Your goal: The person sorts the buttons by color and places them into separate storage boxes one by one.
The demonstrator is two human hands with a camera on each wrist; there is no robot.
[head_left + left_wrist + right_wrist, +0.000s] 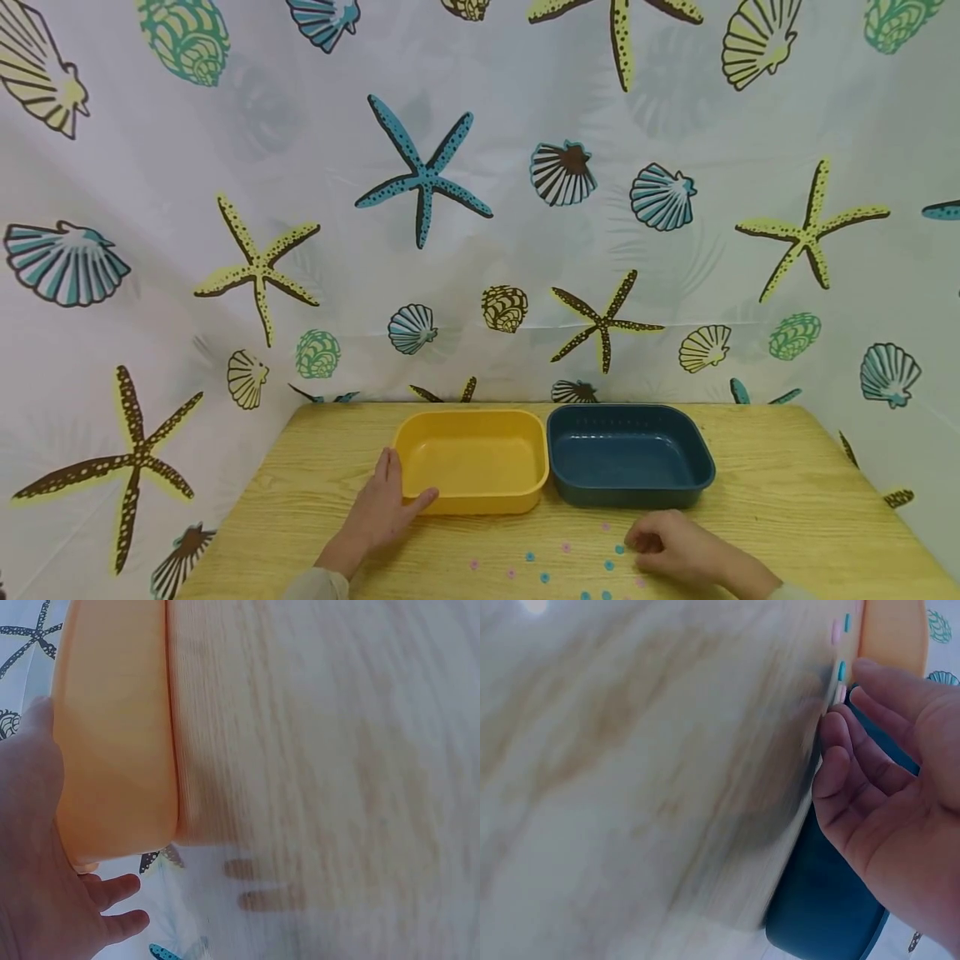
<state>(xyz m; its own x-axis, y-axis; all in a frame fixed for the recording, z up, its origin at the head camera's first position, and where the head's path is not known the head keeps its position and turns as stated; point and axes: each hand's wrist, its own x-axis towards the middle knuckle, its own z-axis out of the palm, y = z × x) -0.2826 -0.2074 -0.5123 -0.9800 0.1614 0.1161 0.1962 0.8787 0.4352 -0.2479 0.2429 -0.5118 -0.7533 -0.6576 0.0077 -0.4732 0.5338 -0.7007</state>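
Observation:
At the front left corner of a yellow plastic bin (480,505) is my left hand (378,510), thumb along the front rim and straight fingers by the left side. The left wrist view shows that hand (45,847) against the bin's wall (116,750), two fingers reaching past its corner. My right hand (678,546) hovers low over the table in front of a dark blue bin (633,497). Its fingers (836,769) are loosely bent, thumb and forefinger apart, with nothing seen between them. Small blue discs (545,577) and pink discs (512,573) lie scattered left of it.
Both bins stand side by side at the back of the wooden table (795,500). A white curtain (495,267) printed with starfish and shells hangs behind and at both sides. Several discs lie near the table's front, some cut off by the lower edge of the head view.

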